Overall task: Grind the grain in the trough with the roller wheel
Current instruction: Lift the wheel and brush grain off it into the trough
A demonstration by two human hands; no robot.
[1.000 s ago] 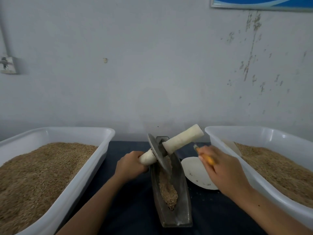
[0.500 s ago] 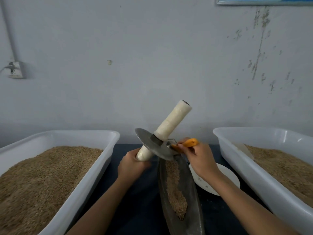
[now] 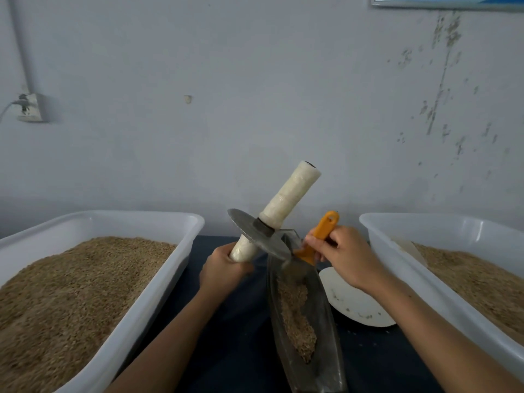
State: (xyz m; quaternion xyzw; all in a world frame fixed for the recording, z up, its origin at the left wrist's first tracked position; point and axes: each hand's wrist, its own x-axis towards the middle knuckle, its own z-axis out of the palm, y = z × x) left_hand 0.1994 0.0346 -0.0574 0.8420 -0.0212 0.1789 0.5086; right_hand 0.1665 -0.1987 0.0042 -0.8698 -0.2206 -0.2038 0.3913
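Observation:
A narrow dark metal trough (image 3: 329, 330) lies on the dark table, with a strip of brown grain (image 3: 295, 313) along its bottom. The roller wheel (image 3: 258, 232), a grey metal disc on a white wrapped axle, is lifted off the trough and tilted, its free handle end pointing up and right. My left hand (image 3: 224, 269) grips the lower handle end. My right hand (image 3: 344, 255) grips an orange-handled brush (image 3: 321, 232) whose head sits at the wheel's lower edge, over the trough's far end. The bristles are blurred.
Two big white plastic tubs of grain flank the trough, one at the left (image 3: 136, 313) and one at the right (image 3: 419, 282). A white plate (image 3: 354, 304) lies between the trough and the right tub. A grey wall stands close behind.
The wheel has been lifted out of the trough and tipped more upright. My right hand carried the orange brush leftward to the wheel's edge.

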